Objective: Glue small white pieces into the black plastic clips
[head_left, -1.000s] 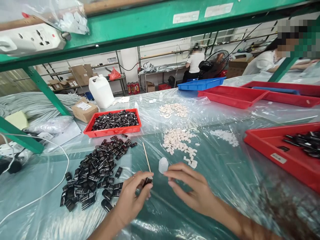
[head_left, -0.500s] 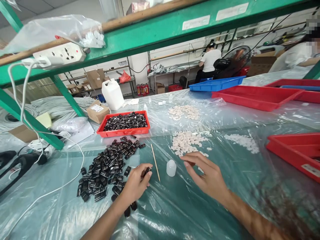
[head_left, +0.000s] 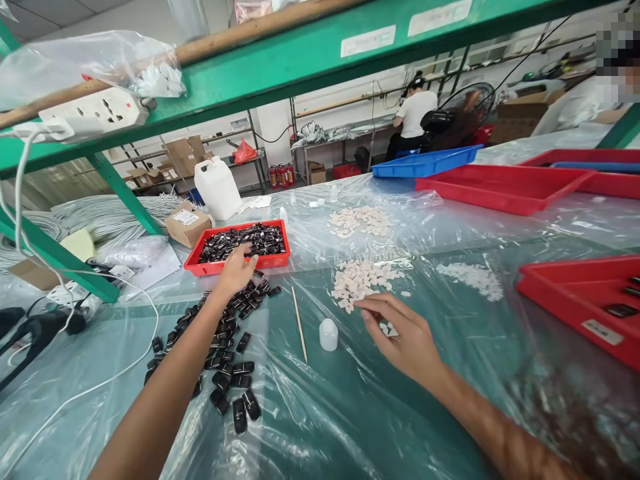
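Observation:
My left hand (head_left: 237, 270) is over the front edge of a red tray (head_left: 203, 269) filled with small black parts. Its fingers are apart and nothing shows in them. Below it lies a loose pile of black parts (head_left: 243, 342), partly hidden by my forearm. My right hand (head_left: 400, 330) reaches to the near edge of a pile of small pale pieces (head_left: 357, 277). Its thumb and forefinger are close together; whatever lies between the tips is too small to name. A wooden stick (head_left: 299, 325) and a translucent white cap (head_left: 329, 335) lie between the two piles.
A green shelf beam (head_left: 280, 67) crosses above the table. Red trays (head_left: 565, 293) stand at the right, a blue tray (head_left: 425, 163) at the back. A white jug (head_left: 219, 189) and a cardboard box (head_left: 189, 225) stand behind the filled tray. A person (head_left: 417, 113) sits beyond.
My left hand has moved forward from beside the stick to the filled red tray, and the black part it held no longer shows. My right hand stays by the pale pieces. The view has shifted slightly.

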`<state>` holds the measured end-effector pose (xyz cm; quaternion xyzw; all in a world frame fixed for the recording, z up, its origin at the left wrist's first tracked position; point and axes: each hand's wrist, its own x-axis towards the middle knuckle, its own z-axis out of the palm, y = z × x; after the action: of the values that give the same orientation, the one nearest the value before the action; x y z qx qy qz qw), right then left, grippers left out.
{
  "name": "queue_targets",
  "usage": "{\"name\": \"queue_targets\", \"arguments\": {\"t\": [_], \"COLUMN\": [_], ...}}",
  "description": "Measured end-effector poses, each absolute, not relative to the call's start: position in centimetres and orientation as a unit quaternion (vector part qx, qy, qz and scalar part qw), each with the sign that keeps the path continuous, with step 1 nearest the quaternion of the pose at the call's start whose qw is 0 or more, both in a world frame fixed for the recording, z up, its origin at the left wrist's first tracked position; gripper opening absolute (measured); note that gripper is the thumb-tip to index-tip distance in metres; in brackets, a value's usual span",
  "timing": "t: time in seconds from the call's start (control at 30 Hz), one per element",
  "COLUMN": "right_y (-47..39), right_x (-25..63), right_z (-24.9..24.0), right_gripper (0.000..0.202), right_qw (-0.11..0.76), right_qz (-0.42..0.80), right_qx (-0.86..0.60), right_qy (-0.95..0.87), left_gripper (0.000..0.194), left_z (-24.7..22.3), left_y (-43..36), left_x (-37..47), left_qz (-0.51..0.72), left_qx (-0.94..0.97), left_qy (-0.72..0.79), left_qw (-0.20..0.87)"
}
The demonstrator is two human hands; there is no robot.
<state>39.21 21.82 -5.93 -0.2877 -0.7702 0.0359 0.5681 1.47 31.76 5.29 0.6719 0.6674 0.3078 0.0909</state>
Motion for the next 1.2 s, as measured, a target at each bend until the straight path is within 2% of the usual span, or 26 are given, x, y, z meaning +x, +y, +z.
{"name": "queue_targets", "arguments": {"t": [0.07,0.17,0.23,0.3,0.33,0.43,0.53,0.67,0.8,0.9,1.1,1.2], "right_y": [21.8,21.5,21.2,21.0,20.9,20.9,21.0,20.7,20.0,19.5,18.1,17.3], "right_x": [39.3,39.0,38.7,38.6,38.6,38.7,38.3,37.3,36.8,36.9,37.1,37.0], "right_z": [-6.1,-6.3,-6.5,-6.9,-7.2,-8.2,-9.1,-9.6,-9.6,-8.9,-6.1,-5.2], "right_gripper": [0.029,0.027,0.028,0.031,0.033,0.031,0.023,0.014,0.024,0.022,0.029,0.034], "right_qw": [0.56,0.539,0.506,0.455,0.428,0.369,0.341,0.358,0.369,0.384,0.432,0.432], "right_qz": [0.048,0.071,0.101,0.142,0.161,0.197,0.212,0.215,0.241,0.245,0.118,0.108], "right_qx": [-0.295,-0.299,-0.307,-0.326,-0.336,-0.356,-0.37,-0.375,-0.382,-0.383,-0.316,-0.282], "right_qy": [-0.773,-0.784,-0.8,-0.816,-0.823,-0.836,-0.838,-0.827,-0.812,-0.804,-0.836,-0.849], "left_gripper": [0.021,0.039,0.032,0.013,0.011,0.023,0.022,0.016,0.012,0.014,0.013,0.015], "left_z": [3.1,-0.1,-1.6,-2.6,-3.0,-3.7,-4.2,-4.0,-2.5,-0.6,1.3,0.6], "left_y": [28.8,24.8,23.1,22.2,22.0,22.1,22.7,23.1,22.2,20.0,13.5,12.0], "left_x": [1.0,0.4,0.3,0.4,0.5,0.8,0.8,0.8,1.4,2.9,6.4,6.8], "left_qz": [0.286,0.27,0.268,0.257,0.248,0.213,0.183,0.158,0.167,0.195,0.236,0.252], "left_qx": [0.701,0.719,0.727,0.742,0.752,0.773,0.781,0.784,0.789,0.797,0.831,0.83], "left_qy": [0.65,0.639,0.633,0.618,0.61,0.595,0.595,0.597,0.589,0.571,0.497,0.483], "left_qw": [0.072,0.031,-0.002,-0.025,-0.032,-0.044,-0.057,-0.062,-0.046,-0.013,0.082,0.117]}}
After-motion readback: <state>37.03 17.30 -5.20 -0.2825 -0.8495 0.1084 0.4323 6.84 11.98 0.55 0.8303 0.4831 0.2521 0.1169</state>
